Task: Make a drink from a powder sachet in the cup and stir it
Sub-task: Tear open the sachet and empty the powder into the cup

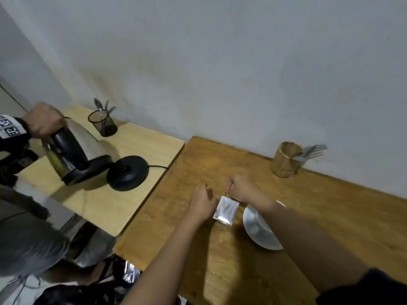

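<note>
- Head view: a brown wooden worktop stands against a plain grey wall; a paler wooden worktop abuts its left edge.
- On the brown worktop, a wooden holder with forks stands by the wall, and a white bowl-like cup sits nearer the camera, partly hidden under the right forearm.
- The silver powder sachet is held just left of the cup, between the two hands.
- The left hand touches the sachet's left edge, fingers curled; whether its grip is pinched on the foil I cannot tell.
- The right hand is fisted at the sachet's top corner, its grip closed; what is pinched there is too blurred to tell.
- On the paler worktop stand a black mesh cup with spoons and a black kettle base with its cord.
- Another person's hand grips the handle of a steel electric kettle, tilted just beside the base.
</note>
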Available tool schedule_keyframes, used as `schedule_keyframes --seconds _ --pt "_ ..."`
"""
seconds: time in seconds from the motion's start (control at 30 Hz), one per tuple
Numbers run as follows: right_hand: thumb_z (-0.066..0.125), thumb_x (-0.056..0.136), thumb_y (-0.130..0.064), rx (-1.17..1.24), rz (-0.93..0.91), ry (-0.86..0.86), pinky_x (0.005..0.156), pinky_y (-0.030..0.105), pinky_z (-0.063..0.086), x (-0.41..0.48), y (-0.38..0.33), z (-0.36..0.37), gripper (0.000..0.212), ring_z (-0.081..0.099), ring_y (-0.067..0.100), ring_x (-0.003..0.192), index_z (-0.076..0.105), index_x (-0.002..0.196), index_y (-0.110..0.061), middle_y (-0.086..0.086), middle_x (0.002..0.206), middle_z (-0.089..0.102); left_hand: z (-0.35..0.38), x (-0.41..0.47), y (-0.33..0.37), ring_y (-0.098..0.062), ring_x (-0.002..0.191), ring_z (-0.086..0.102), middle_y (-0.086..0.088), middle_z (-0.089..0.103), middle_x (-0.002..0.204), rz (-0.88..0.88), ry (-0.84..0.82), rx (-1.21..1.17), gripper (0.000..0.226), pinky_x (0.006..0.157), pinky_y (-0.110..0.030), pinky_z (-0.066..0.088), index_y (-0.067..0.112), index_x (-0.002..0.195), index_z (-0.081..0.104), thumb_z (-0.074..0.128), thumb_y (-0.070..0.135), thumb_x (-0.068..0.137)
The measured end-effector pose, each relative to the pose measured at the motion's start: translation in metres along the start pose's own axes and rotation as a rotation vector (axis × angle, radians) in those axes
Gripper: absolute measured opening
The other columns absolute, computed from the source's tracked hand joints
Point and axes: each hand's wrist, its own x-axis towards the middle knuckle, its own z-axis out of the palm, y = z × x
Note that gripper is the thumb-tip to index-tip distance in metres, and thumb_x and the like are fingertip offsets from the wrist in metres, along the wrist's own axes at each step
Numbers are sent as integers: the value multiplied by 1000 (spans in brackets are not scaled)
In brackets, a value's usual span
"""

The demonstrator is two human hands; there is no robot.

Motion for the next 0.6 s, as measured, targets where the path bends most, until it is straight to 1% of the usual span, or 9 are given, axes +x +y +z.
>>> schedule_keyframes --seconds 0.1,0.13,0.2,0.27,0.37,0.43,0.47,0.53,0.6 --pt "57 83 -5 -92 31 -95 56 28 41 0 7 8 6 53 21 74 57 87 -8 7 83 55 25 -5 -15 -30 106 55 -18 53 119 -105 -36 -96 43 88 -39 46 2 114 46 67 15 79" --pt "57 82 -5 -109 46 -116 54 27 38 0 10 9 7 53 20 73 55 85 -11 5 81 54 33 -6 -18 -29 105 55 -17 54 118 -125 -30 -105 42 86 -38 46 3 111 46 69 15 78" --pt "56 82 -6 -130 65 -132 58 27 40 2 14 15 10 53 20 75 51 85 -14 3 83 53 47 -6 -22 -31 110 52 -16 52 120 -158 3 -98 44 90 -40 46 3 110 45 71 14 75" --pt "56 83 -7 -165 78 -144 65 29 42 5 15 16 13 52 21 81 49 89 -16 5 91 52 54 -2 -24 -33 117 47 -17 49 124 -155 53 -36 52 96 -42 44 0 114 45 72 14 73" --pt "58 84 -9 -211 98 -185 70 31 43 12 18 20 22 54 23 93 54 106 -11 12 108 56 63 5 -29 -33 122 43 -18 46 129 -148 81 50 56 99 -41 42 -2 119 44 73 16 74" --pt "58 84 -10 -245 91 -199 70 30 42 17 21 22 31 55 25 101 53 114 -8 13 115 57 63 7 -30 -33 118 46 -17 51 123 -131 72 42 50 92 -39 43 -1 113 48 73 16 74" --pt "59 83 -10 -250 90 -207 68 29 42 19 22 24 30 54 24 99 52 112 -9 13 114 57 62 8 -30 -33 114 50 -18 54 118 -117 57 32 45 85 -38 44 -1 109 51 73 16 73" --pt "63 80 -11 -244 94 -229 57 26 39 23 24 24 25 50 21 90 48 100 -14 10 103 53 58 11 -30 -32 104 56 -18 59 110 -98 30 16 39 74 -34 42 0 101 54 75 15 72" --pt "68 78 -13 -244 108 -257 54 25 37 25 23 24 28 50 20 88 44 94 -16 7 98 50 54 14 -29 -32 99 59 -17 62 105 -91 -6 6 37 70 -32 40 0 99 56 76 14 71"
